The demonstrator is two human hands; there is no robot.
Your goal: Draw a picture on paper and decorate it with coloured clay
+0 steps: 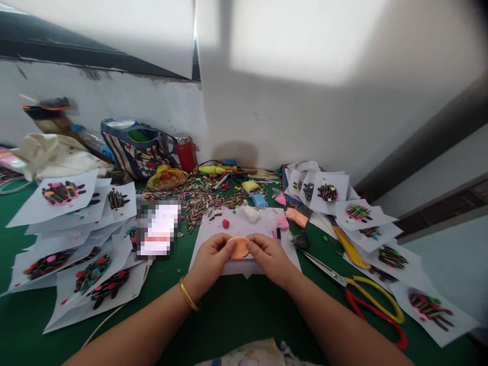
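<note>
Daylight came in from above, making a bright patch on the pale wall (pixel 251 112), with soft grey bands of shadow around it and a rounded dark shadow low down. The green tabletop (pixel 236 310) was dimmer, deepest toward the near edge, yet colours stayed readable. Wide-angle distortion stretched and bent the sides, and the far corners went soft and dark. Slight blur softened small details, and coarse pixel blocks covered the phone (pixel 158 229) at left.

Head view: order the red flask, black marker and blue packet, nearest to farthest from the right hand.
1. Black marker, just beyond the right hand
2. Blue packet, farther back, slightly left
3. Red flask, far back left
</note>
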